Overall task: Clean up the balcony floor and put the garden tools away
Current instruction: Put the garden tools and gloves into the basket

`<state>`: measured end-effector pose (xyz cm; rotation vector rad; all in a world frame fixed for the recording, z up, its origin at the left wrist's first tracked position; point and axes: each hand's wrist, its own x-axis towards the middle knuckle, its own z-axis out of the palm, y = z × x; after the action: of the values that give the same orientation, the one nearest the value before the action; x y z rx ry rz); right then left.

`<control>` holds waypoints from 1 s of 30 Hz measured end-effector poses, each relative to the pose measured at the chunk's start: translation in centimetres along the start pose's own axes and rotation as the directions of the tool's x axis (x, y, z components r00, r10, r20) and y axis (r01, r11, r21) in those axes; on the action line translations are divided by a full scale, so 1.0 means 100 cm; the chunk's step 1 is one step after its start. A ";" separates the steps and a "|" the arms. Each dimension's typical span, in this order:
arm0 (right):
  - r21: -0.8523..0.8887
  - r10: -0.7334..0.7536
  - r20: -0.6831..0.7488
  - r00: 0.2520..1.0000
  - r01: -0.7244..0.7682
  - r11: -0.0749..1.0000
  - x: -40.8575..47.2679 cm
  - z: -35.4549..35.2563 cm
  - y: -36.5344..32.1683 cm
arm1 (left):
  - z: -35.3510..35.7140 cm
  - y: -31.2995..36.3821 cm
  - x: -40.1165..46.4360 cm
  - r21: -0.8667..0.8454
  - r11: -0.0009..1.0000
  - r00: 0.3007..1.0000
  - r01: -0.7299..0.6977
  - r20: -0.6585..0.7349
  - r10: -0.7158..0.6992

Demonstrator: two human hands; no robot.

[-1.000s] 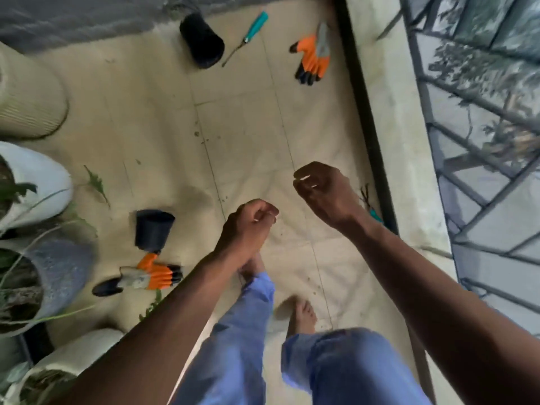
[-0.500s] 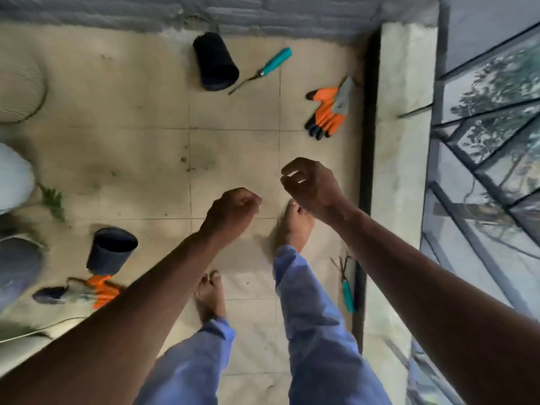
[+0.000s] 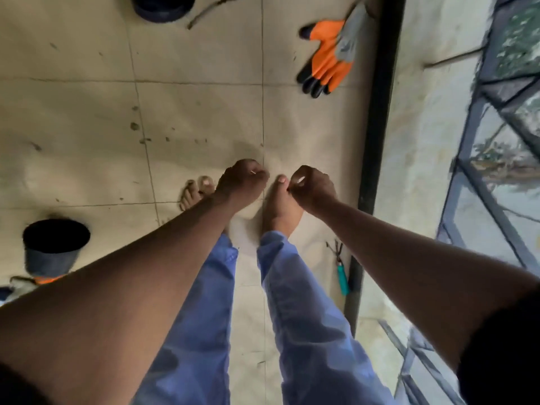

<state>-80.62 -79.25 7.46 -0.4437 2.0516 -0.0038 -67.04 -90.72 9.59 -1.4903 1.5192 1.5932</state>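
Note:
I am looking straight down at the beige tiled balcony floor (image 3: 190,112). My left hand (image 3: 242,182) and right hand (image 3: 312,188) hover side by side above my bare feet, both curled into fists with nothing in them. An orange and grey garden glove (image 3: 327,54) lies ahead to the right. A small hand rake with a teal handle (image 3: 340,267) lies by the black threshold strip beside my right leg. A black pot (image 3: 54,247) stands at the left, with a second orange glove (image 3: 26,283) just below it, mostly hidden by my left arm.
Another black pot (image 3: 162,7) lies at the top edge with a thin metal tool (image 3: 210,11) beside it. A pale ledge (image 3: 415,141) and a metal railing (image 3: 479,182) run down the right side. Specks of dirt dot the tiles.
I have stepped forward, so the far glove and pot sit closer and the near pot has slid back to the left. Both fists have come closer together and lower in view.

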 end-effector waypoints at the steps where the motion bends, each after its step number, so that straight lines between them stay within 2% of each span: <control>1: 0.020 0.048 -0.004 0.999 -0.048 0.999 0.004 0.010 0.014 | 0.007 -0.004 0.009 0.023 1.000 1.000 -0.002 0.017 0.001; 5: 0.139 0.236 -0.041 0.971 -0.228 0.964 0.006 0.047 0.078 | 0.042 -0.015 0.030 0.192 0.981 0.997 -0.007 0.081 -0.009; 8: 0.121 0.317 -0.064 0.946 -0.308 0.944 -0.011 0.067 0.126 | 0.072 -0.016 0.033 0.281 0.959 0.988 -0.046 0.157 0.001; 11: 0.081 0.413 -0.066 0.908 -0.408 0.909 -0.033 0.085 0.167 | 0.100 -0.020 0.026 0.358 0.906 0.948 -0.227 0.295 0.121; 12: 0.069 0.454 -0.069 0.888 -0.450 0.891 -0.040 0.091 0.178 | 0.107 -0.021 0.021 0.390 0.879 0.940 -0.275 0.301 0.161; 14: 0.051 0.504 -0.079 0.860 -0.502 0.864 -0.048 0.103 0.200 | 0.133 -0.036 0.032 0.503 0.779 0.922 -0.376 0.285 0.261; 15: 0.053 0.518 -0.087 0.851 -0.515 0.855 -0.050 0.109 0.208 | 0.144 -0.039 0.041 0.618 0.708 0.935 -0.343 0.297 0.194; 16: 0.064 0.528 -0.098 0.844 -0.524 0.850 -0.051 0.114 0.215 | 0.154 -0.038 0.052 0.607 0.744 0.954 -0.278 0.264 0.142; 17: 0.075 0.535 -0.109 0.838 -0.529 0.845 -0.050 0.119 0.221 | 0.166 -0.031 0.070 0.719 0.649 0.968 -0.249 0.173 0.180; 20: 0.085 0.561 -0.123 0.819 -0.554 0.828 -0.043 0.133 0.233 | 0.188 -0.036 0.077 0.896 0.394 0.979 -0.203 0.173 0.110; 21: 0.082 0.568 -0.138 0.812 -0.562 0.823 -0.039 0.138 0.236 | 0.189 -0.037 0.071 0.898 0.389 0.979 -0.205 0.183 0.093; 23: 0.054 0.575 -0.175 0.799 -0.576 0.816 -0.030 0.144 0.241 | 0.194 -0.051 0.074 0.924 0.337 0.976 -0.180 0.125 0.178; 24: 0.042 0.578 -0.190 0.793 -0.582 0.812 -0.027 0.146 0.243 | 0.193 -0.051 0.072 0.908 0.376 0.979 -0.187 0.138 0.151; 25: 0.041 0.582 -0.198 0.789 -0.587 0.809 -0.024 0.146 0.246 | 0.197 -0.050 0.073 0.884 0.407 0.966 -0.230 0.159 0.202; 28: 0.025 0.574 -0.217 0.789 -0.584 0.812 -0.015 0.143 0.251 | 0.188 -0.058 0.064 0.830 0.521 0.971 -0.198 0.096 0.217; 30: 0.023 0.544 -0.218 0.810 -0.553 0.833 -0.011 0.139 0.252 | 0.186 -0.056 0.062 0.683 0.722 0.985 -0.112 0.173 -0.010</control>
<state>-76.16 -52.92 -3.27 0.1532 2.3332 0.3573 -70.78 -74.35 -1.97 -0.8664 1.7889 0.9459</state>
